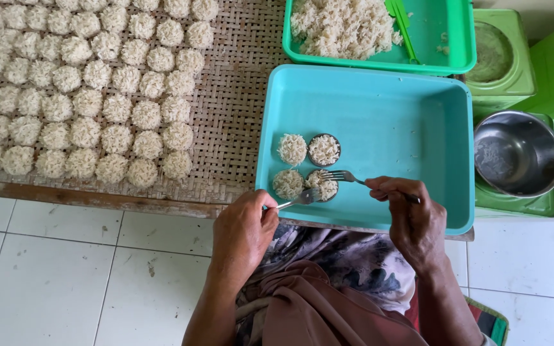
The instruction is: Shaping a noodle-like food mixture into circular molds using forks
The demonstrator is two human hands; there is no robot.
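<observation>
Forks meet over the noodle round in its small dark cup [324, 186] by the near edge of your turquoise tray [405, 122]: your left hand [243, 230] grips one fork [299, 198], your right hand [405, 211] pinches the other fork [344, 176]. Beyond sit three more rounds, the green tray [440, 32] of loose noodles, and rows of rounds on the woven mat [232, 102].

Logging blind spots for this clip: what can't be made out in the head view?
- Woven mat: cut off by the top and left edges, so the count of rice rounds is unknown.
- Green tray: top edge cuts it.
- Right hand: its fingers hide the fork handle.
- Round under both forks: its ring mould is barely visible.
- Steel bowl: contents unclear.
</observation>
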